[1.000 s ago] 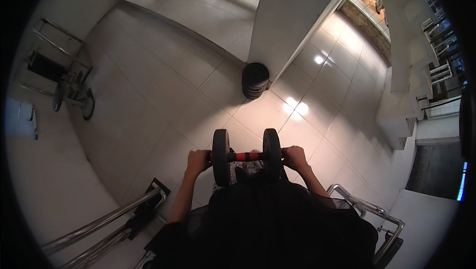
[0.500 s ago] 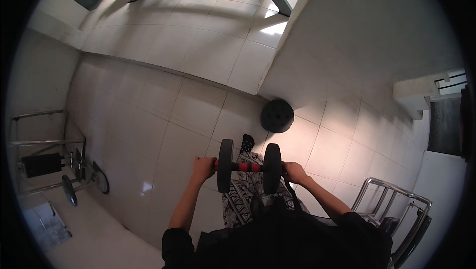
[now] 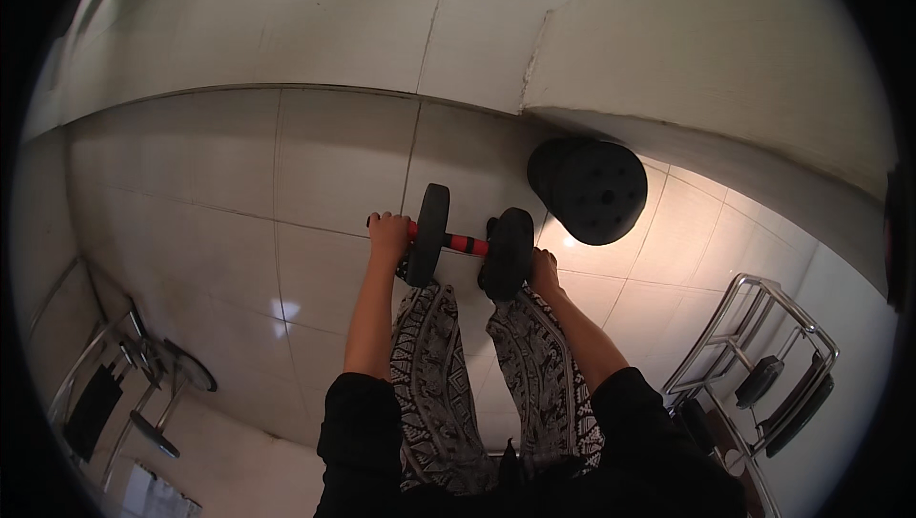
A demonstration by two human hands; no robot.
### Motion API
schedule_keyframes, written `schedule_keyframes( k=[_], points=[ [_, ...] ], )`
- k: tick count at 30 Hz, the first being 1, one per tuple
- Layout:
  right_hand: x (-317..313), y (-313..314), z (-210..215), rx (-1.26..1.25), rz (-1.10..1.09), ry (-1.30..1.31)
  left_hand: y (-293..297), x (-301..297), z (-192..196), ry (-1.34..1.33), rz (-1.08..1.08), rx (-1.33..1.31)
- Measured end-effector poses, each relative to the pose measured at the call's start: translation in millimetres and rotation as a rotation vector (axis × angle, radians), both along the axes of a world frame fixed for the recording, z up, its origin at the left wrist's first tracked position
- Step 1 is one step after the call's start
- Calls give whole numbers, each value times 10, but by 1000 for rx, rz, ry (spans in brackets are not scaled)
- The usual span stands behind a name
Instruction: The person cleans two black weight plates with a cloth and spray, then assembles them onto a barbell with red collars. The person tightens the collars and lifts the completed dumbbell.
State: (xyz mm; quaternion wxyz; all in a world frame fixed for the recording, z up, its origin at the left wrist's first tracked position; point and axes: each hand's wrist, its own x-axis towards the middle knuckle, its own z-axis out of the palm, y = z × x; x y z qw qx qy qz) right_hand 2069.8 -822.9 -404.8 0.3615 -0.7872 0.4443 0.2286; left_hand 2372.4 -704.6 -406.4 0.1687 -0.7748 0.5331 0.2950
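My left hand [image 3: 388, 235] is wrapped round the left end of a two-wheeled ab roller [image 3: 467, 244], outside its left wheel. At the other end, my right hand [image 3: 545, 273] grips outside the right wheel, its fingers partly hidden. The roller has two thick black wheels joined by a red and black bar, and it slopes down a little to the right in the picture. It is held in front of my legs in patterned trousers [image 3: 434, 375]; the wheels cover parts of my feet.
A black cylinder [image 3: 603, 192] with holes in its end stands ahead to the right, by the wall corner. A raised tiled step [image 3: 343, 89] crosses ahead. Metal-framed equipment stands at the left [image 3: 119, 365] and a chrome frame [image 3: 754, 356] at the right.
The view has tipped down and come closer to the floor. My legs show more and now stand apart. Both hands still hold the roller, which sits higher in the picture.
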Motion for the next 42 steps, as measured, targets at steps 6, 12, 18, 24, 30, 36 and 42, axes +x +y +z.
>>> schedule_keyframes(
  k=[6, 12, 18, 24, 30, 36, 42],
  points=[
    [146, -116, -866, -169, -37, -31, -254, 134, -887, 53, -12, 87],
    [190, -429, -1432, -278, -5, -33, -687, 275, -1235, 106, -22, 157],
    [381, -497, -1246, -216, -191, 0, -910, 339, -1218, 96, -20, 81],
    [508, -86, -756, -53, -840, -268, -872, -4, -827, 547, 838, -523],
    [905, -19, -572, -90, -898, -70, -827, -232, -526, 486, 727, -240],
    [1008, -122, -590, -117, -812, 9, -924, -84, -599, 371, 710, -201],
    [1309, -329, -456, -71, -812, -84, -994, 203, -568, 356, 728, -203]
  ],
)
